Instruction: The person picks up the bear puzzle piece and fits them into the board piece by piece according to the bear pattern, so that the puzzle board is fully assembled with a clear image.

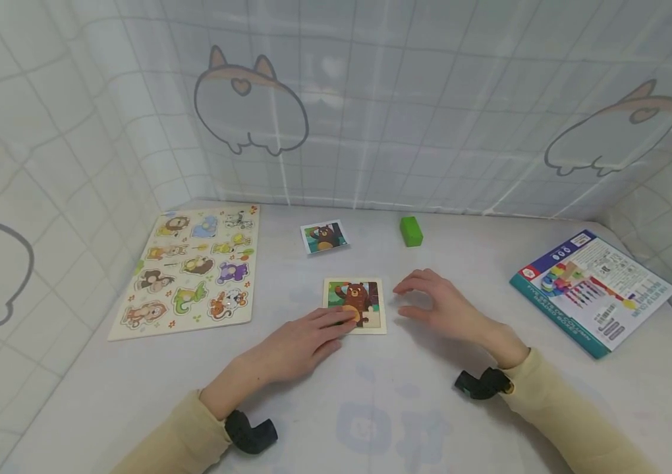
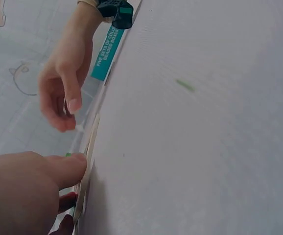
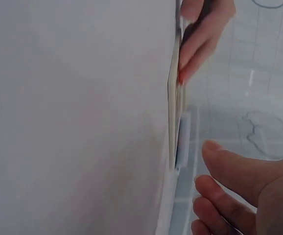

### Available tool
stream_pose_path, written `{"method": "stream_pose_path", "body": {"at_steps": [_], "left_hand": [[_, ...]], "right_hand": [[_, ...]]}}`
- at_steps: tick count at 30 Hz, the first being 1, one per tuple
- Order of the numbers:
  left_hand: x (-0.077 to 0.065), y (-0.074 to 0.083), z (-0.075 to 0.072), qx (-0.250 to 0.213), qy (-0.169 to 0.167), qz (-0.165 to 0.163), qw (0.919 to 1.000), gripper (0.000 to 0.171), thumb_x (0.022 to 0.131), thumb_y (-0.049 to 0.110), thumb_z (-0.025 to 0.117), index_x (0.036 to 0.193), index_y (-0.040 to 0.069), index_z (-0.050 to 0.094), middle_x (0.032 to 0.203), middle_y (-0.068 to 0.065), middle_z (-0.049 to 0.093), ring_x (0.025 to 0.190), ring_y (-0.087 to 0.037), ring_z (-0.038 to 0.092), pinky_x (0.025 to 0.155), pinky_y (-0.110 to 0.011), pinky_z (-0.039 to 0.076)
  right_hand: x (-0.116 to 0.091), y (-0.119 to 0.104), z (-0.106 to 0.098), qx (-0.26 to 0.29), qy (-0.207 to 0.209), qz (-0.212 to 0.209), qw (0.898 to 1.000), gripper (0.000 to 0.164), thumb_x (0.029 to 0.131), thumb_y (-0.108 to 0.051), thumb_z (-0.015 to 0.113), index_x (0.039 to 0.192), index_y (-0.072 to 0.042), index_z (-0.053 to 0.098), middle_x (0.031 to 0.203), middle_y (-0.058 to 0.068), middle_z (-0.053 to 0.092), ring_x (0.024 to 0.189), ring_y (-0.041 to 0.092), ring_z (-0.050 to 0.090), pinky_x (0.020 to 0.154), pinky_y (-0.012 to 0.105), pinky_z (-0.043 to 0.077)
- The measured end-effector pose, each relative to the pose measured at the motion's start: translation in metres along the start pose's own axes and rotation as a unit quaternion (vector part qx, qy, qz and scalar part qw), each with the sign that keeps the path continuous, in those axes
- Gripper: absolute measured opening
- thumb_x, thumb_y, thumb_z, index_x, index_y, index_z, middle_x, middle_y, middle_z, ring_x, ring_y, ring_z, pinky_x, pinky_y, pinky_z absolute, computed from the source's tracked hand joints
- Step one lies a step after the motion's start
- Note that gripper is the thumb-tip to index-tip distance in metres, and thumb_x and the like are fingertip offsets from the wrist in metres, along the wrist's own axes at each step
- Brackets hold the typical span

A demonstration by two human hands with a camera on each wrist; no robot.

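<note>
A small square bear puzzle (image 1: 375,296) with a pale wooden frame lies on the table between the hands. Its lower right corner shows a bare wood-coloured patch. My left hand (image 1: 300,345) rests its extended fingers on the puzzle's lower left part, covering that part of the picture. Just right of the puzzle, my right hand (image 1: 445,308) hovers with thumb and fingers apart and nothing between them. In the right wrist view, the puzzle's edge (image 3: 172,112) appears side-on beyond the right hand's fingertips.
Behind the puzzle lies a bear picture card (image 1: 325,237), with a green block (image 1: 411,232) to its right. A wooden animal puzzle board (image 1: 194,263) occupies the left side. At the right lies a flat teal and white box (image 1: 597,289). Tiled-pattern sheeting (image 1: 371,131) rises behind the table.
</note>
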State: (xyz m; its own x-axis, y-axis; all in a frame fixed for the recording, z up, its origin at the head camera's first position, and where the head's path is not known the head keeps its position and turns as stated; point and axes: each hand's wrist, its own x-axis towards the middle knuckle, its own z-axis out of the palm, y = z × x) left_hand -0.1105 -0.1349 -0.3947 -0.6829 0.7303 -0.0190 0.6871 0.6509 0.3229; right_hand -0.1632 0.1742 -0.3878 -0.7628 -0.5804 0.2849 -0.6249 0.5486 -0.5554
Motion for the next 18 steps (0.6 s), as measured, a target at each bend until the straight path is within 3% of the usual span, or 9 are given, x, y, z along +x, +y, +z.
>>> {"method": "stream_pose_path", "body": {"at_steps": [6, 13, 18], "left_hand": [[0.000, 0.000, 0.000, -0.024, -0.004, -0.007, 0.9997, 0.048, 0.107, 0.034, 0.045, 0.153, 0.021, 0.042, 0.162, 0.009, 0.034, 0.151, -0.016, 0.027, 0.123, -0.039, 0.028], [-0.001, -0.002, -0.001, -0.045, -0.001, -0.008, 0.9989, 0.049, 0.107, 0.035, 0.047, 0.153, 0.020, 0.043, 0.162, 0.009, 0.034, 0.151, -0.016, 0.027, 0.123, -0.040, 0.027], [0.000, -0.002, -0.001, -0.050, 0.001, -0.007, 0.9987, 0.049, 0.106, 0.036, 0.047, 0.152, 0.020, 0.044, 0.162, 0.009, 0.034, 0.151, -0.015, 0.027, 0.123, -0.039, 0.027]], "right_hand": [[-0.029, 0.022, -0.024, -0.017, 0.022, 0.031, 0.999, 0.032, 0.082, -0.013, 0.083, 0.112, -0.010, 0.072, 0.111, -0.004, 0.066, 0.106, 0.014, 0.058, 0.090, 0.046, 0.055], [-0.053, 0.037, -0.040, -0.020, 0.038, 0.029, 0.999, 0.029, 0.083, -0.012, 0.082, 0.109, -0.010, 0.072, 0.110, -0.003, 0.067, 0.104, 0.012, 0.058, 0.089, 0.027, 0.052], [-0.063, 0.040, -0.046, -0.025, 0.025, 0.055, 0.998, 0.025, 0.084, -0.016, 0.081, 0.108, -0.015, 0.073, 0.110, -0.003, 0.067, 0.104, 0.015, 0.058, 0.087, 0.029, 0.052]]}}
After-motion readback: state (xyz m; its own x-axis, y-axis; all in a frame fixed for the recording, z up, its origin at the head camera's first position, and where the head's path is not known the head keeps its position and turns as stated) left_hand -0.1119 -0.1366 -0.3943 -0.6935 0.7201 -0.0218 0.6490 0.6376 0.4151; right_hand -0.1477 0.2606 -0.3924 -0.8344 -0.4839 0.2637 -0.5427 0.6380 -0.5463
